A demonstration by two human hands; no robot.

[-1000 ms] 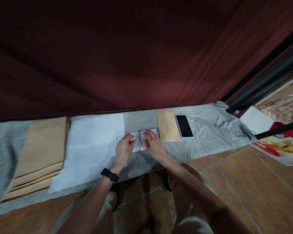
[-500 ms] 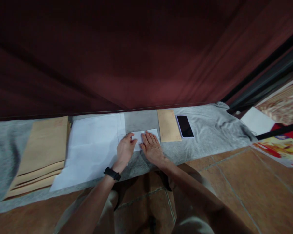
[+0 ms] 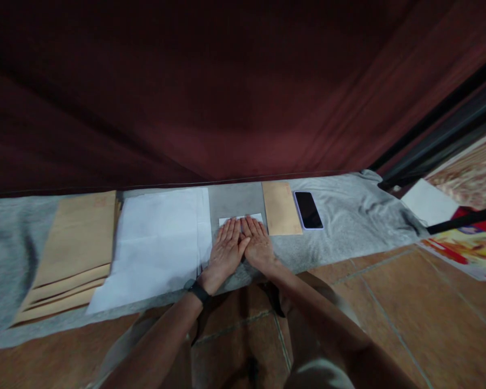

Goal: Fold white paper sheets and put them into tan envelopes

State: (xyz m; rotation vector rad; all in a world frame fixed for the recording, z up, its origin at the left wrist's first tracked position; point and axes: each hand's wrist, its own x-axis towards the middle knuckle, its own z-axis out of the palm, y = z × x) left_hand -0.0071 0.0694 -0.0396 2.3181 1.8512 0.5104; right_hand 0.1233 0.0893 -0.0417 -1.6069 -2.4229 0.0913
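My left hand (image 3: 225, 252) and my right hand (image 3: 258, 246) lie flat side by side, fingers stretched out, pressing down on a small folded white paper (image 3: 225, 220). Only the paper's far edge shows past my fingertips. The paper rests on a grey cloth (image 3: 348, 216) spread over the floor. A black band is on my left wrist. A small brown envelope (image 3: 279, 208) lies just right of my right hand. A stack of white sheets (image 3: 154, 243) lies just left of my left hand.
A black phone (image 3: 308, 210) lies beside the small envelope. A pile of large brown envelopes (image 3: 73, 248) sits at the far left. A dark red curtain (image 3: 227, 92) hangs behind the cloth. Tiled floor (image 3: 409, 302) and a colourful mat (image 3: 470, 243) are at the right.
My left hand moved right from the paper's left edge and flattened beside my right hand. Both palms now cover most of the folded paper.
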